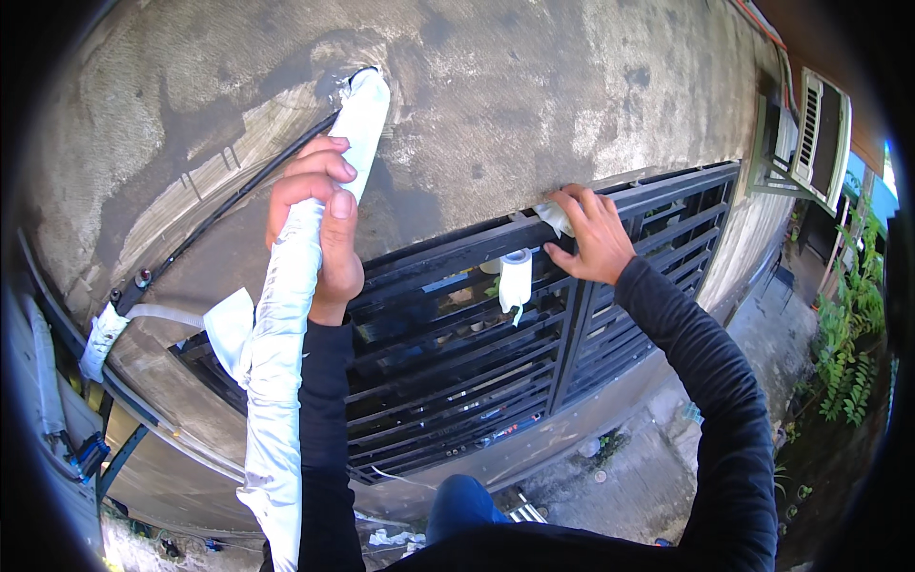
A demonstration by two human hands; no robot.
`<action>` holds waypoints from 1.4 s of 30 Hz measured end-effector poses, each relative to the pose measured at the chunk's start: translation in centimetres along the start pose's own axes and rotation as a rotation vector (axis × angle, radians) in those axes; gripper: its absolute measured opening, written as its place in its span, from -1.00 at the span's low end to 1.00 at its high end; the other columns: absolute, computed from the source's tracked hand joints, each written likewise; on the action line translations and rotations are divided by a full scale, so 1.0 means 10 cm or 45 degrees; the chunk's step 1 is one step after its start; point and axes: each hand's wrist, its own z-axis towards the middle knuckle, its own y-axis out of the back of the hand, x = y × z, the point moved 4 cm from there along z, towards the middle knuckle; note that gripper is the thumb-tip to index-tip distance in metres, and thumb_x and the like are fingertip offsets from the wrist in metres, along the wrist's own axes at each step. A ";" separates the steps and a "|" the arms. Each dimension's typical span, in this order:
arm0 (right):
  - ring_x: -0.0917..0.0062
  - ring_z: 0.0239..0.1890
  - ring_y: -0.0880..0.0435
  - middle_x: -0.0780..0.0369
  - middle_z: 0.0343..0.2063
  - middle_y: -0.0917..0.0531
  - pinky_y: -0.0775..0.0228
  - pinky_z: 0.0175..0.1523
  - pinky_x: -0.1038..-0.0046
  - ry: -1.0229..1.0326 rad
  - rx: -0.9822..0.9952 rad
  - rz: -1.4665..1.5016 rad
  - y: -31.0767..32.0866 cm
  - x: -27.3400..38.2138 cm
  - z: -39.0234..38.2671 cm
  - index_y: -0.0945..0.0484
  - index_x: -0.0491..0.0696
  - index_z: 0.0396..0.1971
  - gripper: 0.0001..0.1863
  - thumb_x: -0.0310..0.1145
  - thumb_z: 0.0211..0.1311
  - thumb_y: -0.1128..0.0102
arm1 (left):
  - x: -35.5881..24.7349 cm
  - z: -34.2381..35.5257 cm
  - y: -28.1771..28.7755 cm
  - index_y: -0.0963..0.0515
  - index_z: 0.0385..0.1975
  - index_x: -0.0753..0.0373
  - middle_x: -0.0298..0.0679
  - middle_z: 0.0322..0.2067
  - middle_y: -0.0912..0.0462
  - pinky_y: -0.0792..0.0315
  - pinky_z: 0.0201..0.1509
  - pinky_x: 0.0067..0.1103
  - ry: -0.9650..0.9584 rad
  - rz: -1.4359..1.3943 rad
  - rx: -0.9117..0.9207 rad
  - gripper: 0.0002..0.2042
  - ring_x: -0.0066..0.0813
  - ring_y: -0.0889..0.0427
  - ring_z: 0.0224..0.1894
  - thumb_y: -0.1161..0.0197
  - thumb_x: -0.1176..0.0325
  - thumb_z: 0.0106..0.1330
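Observation:
A pipe wrapped in white tape point(276, 315) runs from a hole in the wall down past my left side, its wrapping wrinkled. My left hand point(319, 214) is closed round its upper part, thumb towards me. A loose white flap point(229, 329) sticks out beside the pipe. Over at the window grille's top edge, my right hand point(593, 234) has curled fingers, with a crumpled whitish piece point(554, 218) between thumb and fingertips; its kind is unclear. A roll of white tape point(515, 279) hangs on the dark grille point(562, 334) to the left of that hand.
A black cable point(238, 195) slants down the concrete wall point(534, 95) to a valve fitting point(129, 286). An air-conditioner unit point(822, 133) sits on a bracket at the right. Green plants point(848, 315) grow below it. A ladder step point(526, 510) shows near my knee point(462, 505).

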 end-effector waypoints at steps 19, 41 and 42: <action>0.13 0.28 -0.54 0.06 0.16 -0.56 -0.40 0.31 0.12 0.368 -0.531 0.358 0.47 1.50 1.47 -0.49 -0.08 0.27 -0.40 -0.38 0.21 -0.43 | -0.14 0.11 -0.07 -0.52 -0.16 0.29 -0.10 -0.14 -0.68 -0.41 0.40 -0.15 0.077 -0.064 -0.102 -0.91 -0.09 -0.64 0.16 -0.28 0.44 0.53; 0.42 0.04 -0.66 0.34 -0.19 -0.74 -0.25 0.09 0.18 0.639 -0.326 0.240 0.62 1.92 2.12 -0.67 0.05 -0.16 -0.65 -0.36 0.00 -0.54 | -0.32 0.15 -0.11 -0.42 -0.25 0.21 -0.27 -0.32 -0.54 -0.39 0.32 -0.30 0.249 -0.111 -0.159 -0.89 -0.23 -0.54 0.08 -0.10 0.47 0.63; 0.42 0.04 -0.66 0.34 -0.19 -0.74 -0.25 0.09 0.19 0.644 -0.335 0.248 0.60 1.92 2.12 -0.67 0.05 -0.16 -0.64 -0.36 0.00 -0.54 | -0.30 0.13 -0.10 -0.42 -0.24 0.21 -0.26 -0.32 -0.54 -0.39 0.33 -0.29 0.250 -0.086 -0.146 -0.89 -0.23 -0.54 0.08 -0.10 0.47 0.62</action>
